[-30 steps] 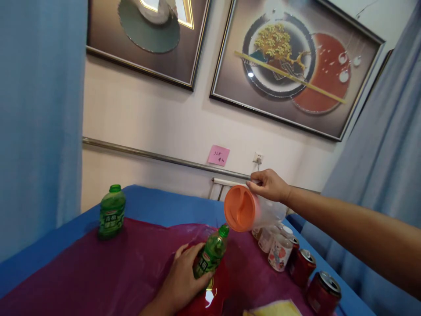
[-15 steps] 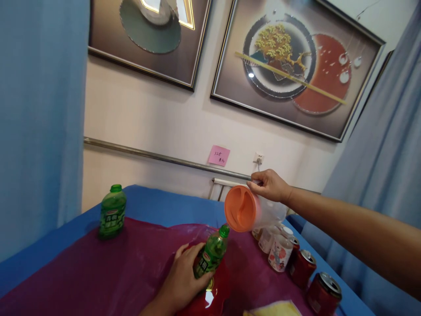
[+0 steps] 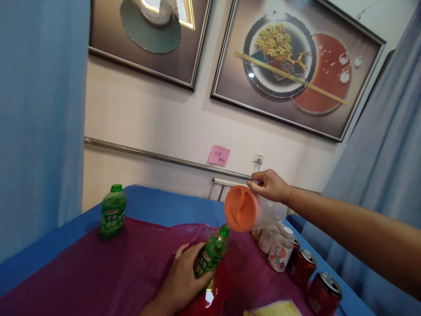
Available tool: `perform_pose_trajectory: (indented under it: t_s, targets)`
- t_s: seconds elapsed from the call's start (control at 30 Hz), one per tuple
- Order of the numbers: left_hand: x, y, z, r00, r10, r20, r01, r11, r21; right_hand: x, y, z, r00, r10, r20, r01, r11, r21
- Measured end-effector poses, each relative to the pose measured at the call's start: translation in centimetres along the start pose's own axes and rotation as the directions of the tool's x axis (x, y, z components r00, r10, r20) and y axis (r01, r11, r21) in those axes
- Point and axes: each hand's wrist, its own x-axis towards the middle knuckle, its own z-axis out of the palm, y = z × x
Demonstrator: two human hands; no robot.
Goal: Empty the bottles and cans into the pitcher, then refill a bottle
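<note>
The clear plastic jug point(image 3: 270, 213) is tipped on its side, with its orange lid point(image 3: 240, 208) facing left. The low edge of the lid is right by the open mouth of a green plastic bottle point(image 3: 213, 253) — up and to the right of it. I cannot tell if the two touch, or if any drink runs between them.

The left hand point(image 3: 186, 274) is wrapped around the bottle, low on its body, and it is the nearer hand to the viewer. The right hand point(image 3: 271, 186) is curled tight on the jug's handle, above the jug. The jug's long side runs almost flat, left to right; the bottle's long side slants up to the right, over a shiny red dish point(image 3: 221, 284). Fingers hide its bottom.

The bottle is see-through green, with a dark green label, white writing and a green neck with no cap. The jug is cloudy and clear, and its round lid has a curvy line across it.
</note>
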Motion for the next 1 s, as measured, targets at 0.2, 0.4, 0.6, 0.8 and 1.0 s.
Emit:
perform_pose_trajectory:
  t_s: [0.2,0.4,0.6,0.8,1.0]
  targets:
    - [-0.02,0.18,-0.16,1.000,0.008,0.000,-0.008,1.000,-0.009,0.01,0.06,-0.03,1.000,-0.001,0.004,0.001,1.000,0.007]
    - [0.01,0.35,-0.31,1.000,-0.014,0.007,0.014,1.000,-0.012,0.00,0.02,-0.11,1.000,0.004,0.018,-0.004,1.000,0.000]
    - [-0.01,0.56,-0.51,1.000,0.007,0.017,-0.007,1.000,0.001,-0.04,-0.15,-0.17,1.000,-0.001,0.011,0.001,1.000,-0.008]
    - [0.09,0.15,-0.16,1.000,0.028,0.010,-0.028,1.000,0.011,-0.07,-0.21,-0.27,1.000,0.003,0.021,-0.003,1.000,0.000]
    - [0.08,0.36,-0.38,1.000,0.018,0.008,-0.018,1.000,-0.015,-0.08,-0.24,-0.23,1.000,0.001,0.017,-0.001,1.000,-0.008]
